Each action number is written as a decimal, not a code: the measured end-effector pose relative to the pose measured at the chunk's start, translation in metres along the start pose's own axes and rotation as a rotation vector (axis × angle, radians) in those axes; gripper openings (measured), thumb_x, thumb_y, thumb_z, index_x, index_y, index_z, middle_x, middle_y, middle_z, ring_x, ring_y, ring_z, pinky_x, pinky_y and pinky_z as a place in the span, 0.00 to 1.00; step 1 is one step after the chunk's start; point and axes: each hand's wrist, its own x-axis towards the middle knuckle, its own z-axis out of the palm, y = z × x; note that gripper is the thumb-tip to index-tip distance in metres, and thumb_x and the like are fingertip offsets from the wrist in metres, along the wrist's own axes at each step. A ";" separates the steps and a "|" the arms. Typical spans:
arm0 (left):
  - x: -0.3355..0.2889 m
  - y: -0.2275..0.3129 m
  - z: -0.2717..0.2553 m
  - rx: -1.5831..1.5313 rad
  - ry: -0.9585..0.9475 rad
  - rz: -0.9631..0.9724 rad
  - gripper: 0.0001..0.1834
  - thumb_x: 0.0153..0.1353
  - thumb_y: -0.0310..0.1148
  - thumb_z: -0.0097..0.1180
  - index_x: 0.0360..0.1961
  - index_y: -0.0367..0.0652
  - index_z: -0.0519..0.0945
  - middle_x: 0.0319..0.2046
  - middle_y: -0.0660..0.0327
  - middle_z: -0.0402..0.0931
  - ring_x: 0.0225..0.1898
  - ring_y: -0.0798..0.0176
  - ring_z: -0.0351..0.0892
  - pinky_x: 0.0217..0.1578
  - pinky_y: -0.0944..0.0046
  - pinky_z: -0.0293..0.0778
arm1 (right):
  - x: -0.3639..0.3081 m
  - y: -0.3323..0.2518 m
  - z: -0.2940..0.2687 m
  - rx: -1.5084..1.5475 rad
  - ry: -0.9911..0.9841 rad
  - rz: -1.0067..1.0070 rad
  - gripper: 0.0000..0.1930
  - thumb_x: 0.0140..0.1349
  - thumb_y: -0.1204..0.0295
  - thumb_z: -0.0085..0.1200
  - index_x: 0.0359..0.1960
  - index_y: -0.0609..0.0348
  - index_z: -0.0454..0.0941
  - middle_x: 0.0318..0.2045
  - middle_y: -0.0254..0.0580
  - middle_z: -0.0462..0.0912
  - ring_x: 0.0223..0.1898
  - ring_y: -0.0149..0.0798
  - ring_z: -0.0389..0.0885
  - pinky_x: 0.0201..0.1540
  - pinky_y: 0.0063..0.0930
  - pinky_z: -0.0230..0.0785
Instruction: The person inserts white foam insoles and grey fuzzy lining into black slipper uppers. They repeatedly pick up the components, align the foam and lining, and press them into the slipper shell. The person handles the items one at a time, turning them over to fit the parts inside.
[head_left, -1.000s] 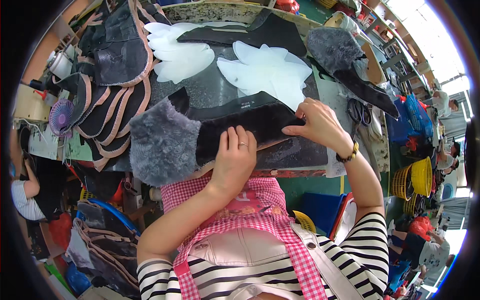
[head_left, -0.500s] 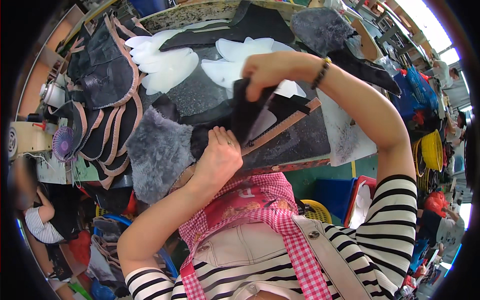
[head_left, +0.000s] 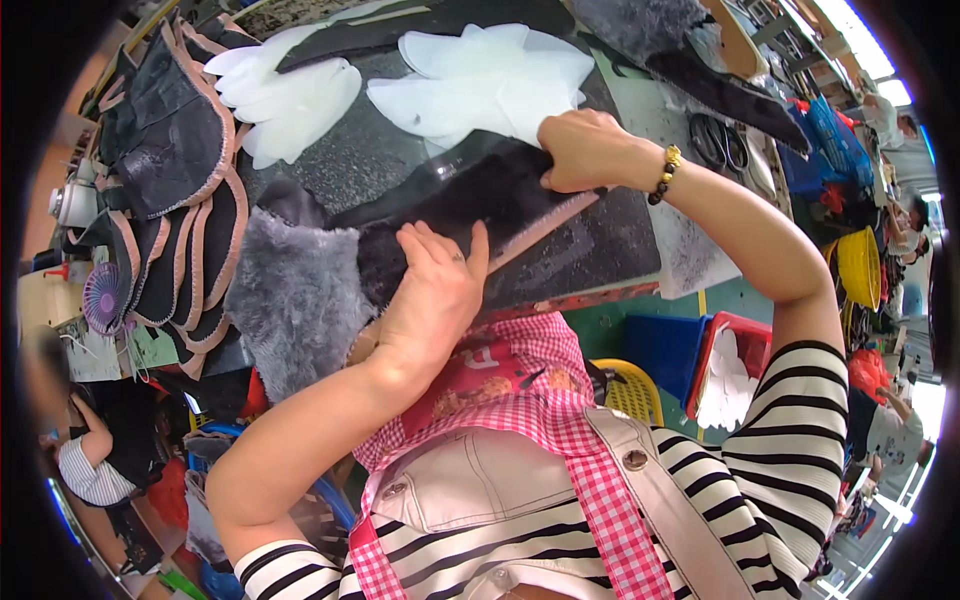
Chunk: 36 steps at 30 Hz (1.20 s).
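Note:
A black plush fabric piece lies spread over the near part of the dark worktable. At its left it meets grey fur fabric that hangs over the table's front edge. My left hand rests on the black plush near that edge, fingers stretched and apart. At the far right end, my right hand is closed on the corner of the plush, its fingertips partly hidden. A peach-coloured edging strip shows along the near side of the plush.
White petal-shaped sheets lie in a pile beyond my hands, with another white pile farther left. Black pieces with peach edging are stacked at the left. A red bin and a blue bin stand below the table's right side.
My right hand has moved right and laid down the raised black plush flap, which is now flat. My left hand's fingers have spread out on it. The view has shifted slightly.

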 end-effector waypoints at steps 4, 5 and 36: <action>0.000 0.002 0.004 -0.008 0.047 -0.045 0.27 0.62 0.31 0.43 0.65 0.42 0.65 0.46 0.41 0.77 0.46 0.46 0.78 0.51 0.50 0.69 | -0.005 0.008 0.019 -0.104 0.332 -0.098 0.18 0.47 0.65 0.64 0.33 0.64 0.74 0.34 0.50 0.78 0.43 0.50 0.79 0.40 0.43 0.72; -0.003 0.005 0.007 -0.008 0.087 -0.072 0.27 0.62 0.30 0.43 0.64 0.41 0.66 0.46 0.40 0.77 0.47 0.45 0.78 0.52 0.49 0.69 | -0.006 0.012 0.025 -0.051 0.363 -0.133 0.18 0.46 0.65 0.65 0.35 0.63 0.73 0.35 0.48 0.77 0.44 0.50 0.78 0.41 0.42 0.71; 0.041 -0.032 0.025 -1.474 0.864 -0.421 0.08 0.54 0.38 0.62 0.32 0.46 0.84 0.22 0.50 0.78 0.26 0.47 0.80 0.24 0.57 0.72 | -0.037 -0.015 0.043 0.620 0.905 -0.485 0.09 0.52 0.66 0.64 0.25 0.59 0.80 0.18 0.51 0.77 0.22 0.53 0.77 0.24 0.38 0.67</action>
